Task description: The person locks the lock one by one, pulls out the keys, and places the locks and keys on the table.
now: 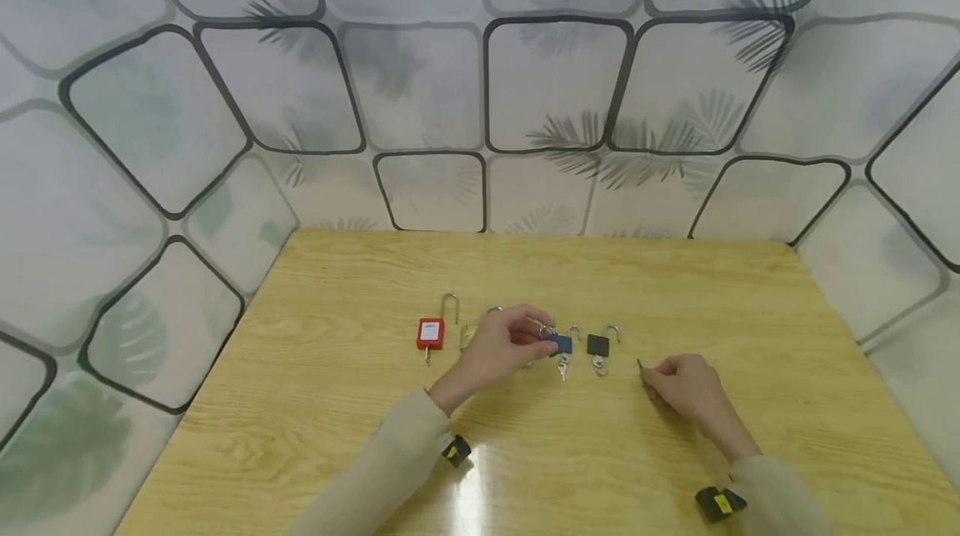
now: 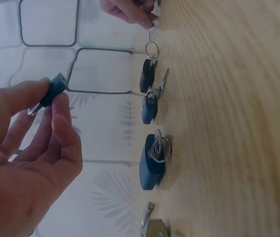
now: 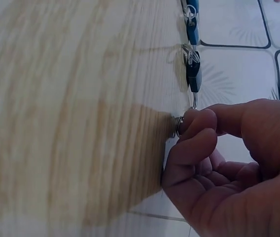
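Observation:
My left hand (image 1: 498, 346) is raised above the row of padlocks. Between its thumb and fingertips it pinches a small blue padlock (image 2: 56, 89). A blue padlock (image 2: 150, 108) with keys, a larger blue padlock (image 2: 151, 165) with a key ring, and a black padlock (image 1: 597, 344) with keys stand on the table. To the right of the black padlock, my right hand (image 1: 686, 386) pinches a small key with rings (image 3: 176, 127) low over the wood. Its fingers cover most of the key.
A red padlock (image 1: 431, 334) with its shackle open and a key below lies at the left end of the row. Beside it is a brass padlock (image 1: 467, 336), partly behind my left hand. The wooden table (image 1: 337, 419) meets patterned walls at the back and sides.

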